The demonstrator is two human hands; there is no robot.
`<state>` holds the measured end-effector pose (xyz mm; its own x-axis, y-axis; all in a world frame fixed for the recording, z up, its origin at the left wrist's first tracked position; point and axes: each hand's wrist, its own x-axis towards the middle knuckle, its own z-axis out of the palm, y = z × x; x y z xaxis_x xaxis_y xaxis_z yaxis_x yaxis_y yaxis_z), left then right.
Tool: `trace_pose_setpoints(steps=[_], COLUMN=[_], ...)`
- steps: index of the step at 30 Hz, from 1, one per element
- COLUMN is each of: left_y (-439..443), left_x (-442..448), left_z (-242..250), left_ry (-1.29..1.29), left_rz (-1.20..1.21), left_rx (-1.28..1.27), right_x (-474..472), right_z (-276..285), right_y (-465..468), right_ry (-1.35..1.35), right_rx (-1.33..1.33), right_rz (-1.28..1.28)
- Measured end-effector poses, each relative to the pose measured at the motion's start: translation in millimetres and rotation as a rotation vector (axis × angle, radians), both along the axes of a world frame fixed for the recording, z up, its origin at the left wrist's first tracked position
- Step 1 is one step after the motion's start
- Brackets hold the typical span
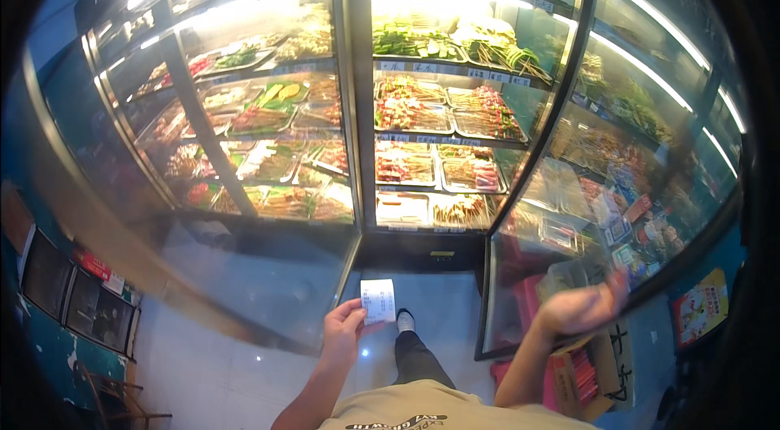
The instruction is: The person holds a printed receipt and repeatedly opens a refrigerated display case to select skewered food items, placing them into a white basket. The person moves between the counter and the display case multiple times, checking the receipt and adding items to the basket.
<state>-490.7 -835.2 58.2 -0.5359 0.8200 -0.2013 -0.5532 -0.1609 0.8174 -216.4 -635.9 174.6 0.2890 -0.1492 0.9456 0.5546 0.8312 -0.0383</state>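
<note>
Between thumb and fingers, my left hand holds a small printed paper slip, low in front of a glass-door display cooler. My right hand is raised at the outer edge of the cooler's opened right glass door; the fingers are blurred, so their hold on it cannot be made out. Lit shelves carry metal trays of skewered food: green vegetable skewers on an upper shelf, red and pale skewers in the middle, and more skewers on the lowest one.
A second glass door stands at the left. Beneath the right door are an open cardboard box with red packets and a pink container. My foot is on the tiled floor. A wooden chair is at the lower left.
</note>
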Motion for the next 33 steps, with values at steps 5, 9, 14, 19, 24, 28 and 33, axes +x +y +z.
trace_pose_setpoints(steps=[5,9,14,19,24,28,33], left_y=[70,150,229,268,299,321,343], left_x=[-36,-63,-92,-109,-128,-139,-145], left_z=[-6,-1,4,-6,-7,-13,-16], left_ry=[0.044,0.021,0.005,-0.016,-0.057,-0.057,-0.110], left_rz=[0.114,0.182,0.233,0.349,0.411,0.407,0.385], left_rx=[-0.036,-0.110,-0.132,-0.182,-0.196,-0.190,-0.169], right_x=[-205,-339,-448,-504,-522,-528,-523], right_z=[96,188,214,233,243,249,246], right_y=[222,421,644,688,722,756,767], right_ry=[-0.285,-0.860,-1.056,-1.301,-1.522,-1.553,-1.593], right_rx=[-0.399,-0.789,-0.698,-0.659,-0.829,-1.323,-1.346], right_rz=[0.496,0.387,0.124,-0.007,0.083,0.511,0.664])
